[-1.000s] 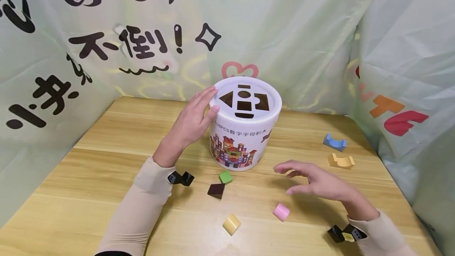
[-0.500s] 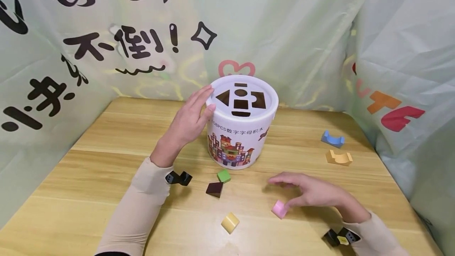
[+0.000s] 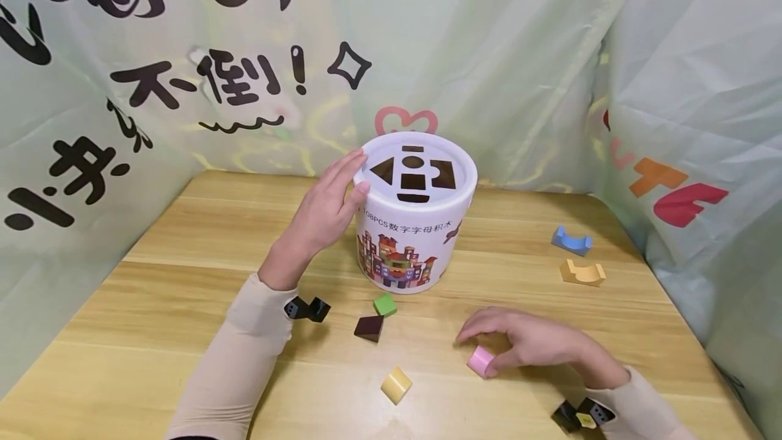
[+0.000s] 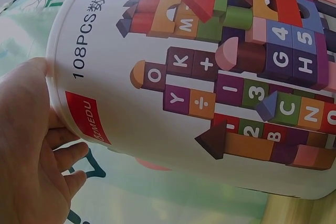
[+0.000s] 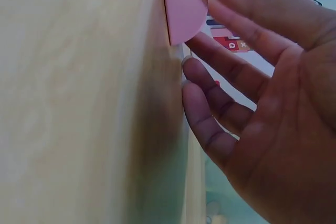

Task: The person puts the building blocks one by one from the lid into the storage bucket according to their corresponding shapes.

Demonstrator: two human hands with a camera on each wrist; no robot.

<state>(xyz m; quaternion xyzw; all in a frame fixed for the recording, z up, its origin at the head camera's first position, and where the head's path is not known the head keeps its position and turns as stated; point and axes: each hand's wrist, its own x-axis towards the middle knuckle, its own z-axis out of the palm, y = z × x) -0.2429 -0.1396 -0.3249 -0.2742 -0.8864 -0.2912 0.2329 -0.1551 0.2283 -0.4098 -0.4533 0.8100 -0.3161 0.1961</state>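
A white bucket stands upright, its lid cut with shaped holes. Against its upper left side rests my left hand, fingers extended along the rim and thumb on the wall; the left wrist view shows this hand beside the printed wall. My right hand is low over the table around a pink half-round block. Its thumb touches the block's right side, while the forefinger arches beyond it with a gap. In the right wrist view the block lies flat side down on the table.
Near the bucket's foot lie a green block and a dark brown block. A yellow rounded block is nearer me. Blue and orange arch blocks sit far right. Printed cloth walls the table.
My right hand has come down and left to the pink block, its thumb now touching it. The left hand has stayed on the bucket. The view shifted slightly.
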